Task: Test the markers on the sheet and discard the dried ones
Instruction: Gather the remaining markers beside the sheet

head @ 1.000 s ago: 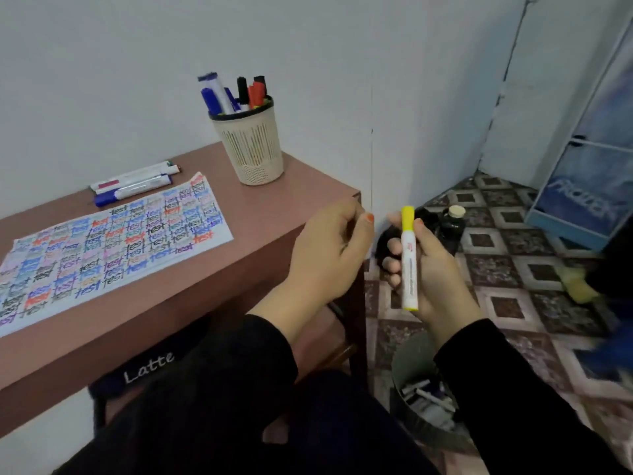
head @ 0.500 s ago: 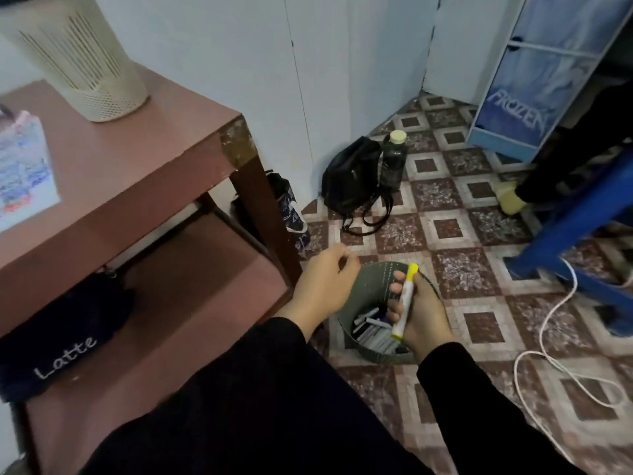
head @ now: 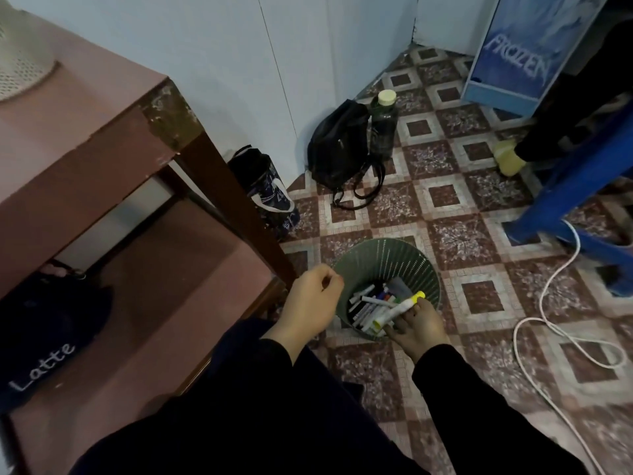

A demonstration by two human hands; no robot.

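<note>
A white marker with a yellow cap (head: 399,310) lies tilted at the fingertips of my right hand (head: 418,332), just above the rim of the green mesh waste bin (head: 383,255) on the floor. The fingers of that hand are stretched out toward the bin. Several discarded markers (head: 371,305) lie inside the bin. My left hand (head: 313,305) hovers beside the bin's left rim, loosely curled and holding nothing. The test sheet is out of view.
The brown table (head: 85,108) with its lower shelf fills the left, and the base of a cream pen holder (head: 17,66) shows at its top left. A black backpack (head: 337,145) and a dark bottle (head: 384,125) stand by the wall. A white cable (head: 548,323) runs across the tiled floor at right.
My view has swung down from the table to the floor. My right hand carried the yellow marker down over the bin, and its fingers have straightened. My left hand came down beside the bin.
</note>
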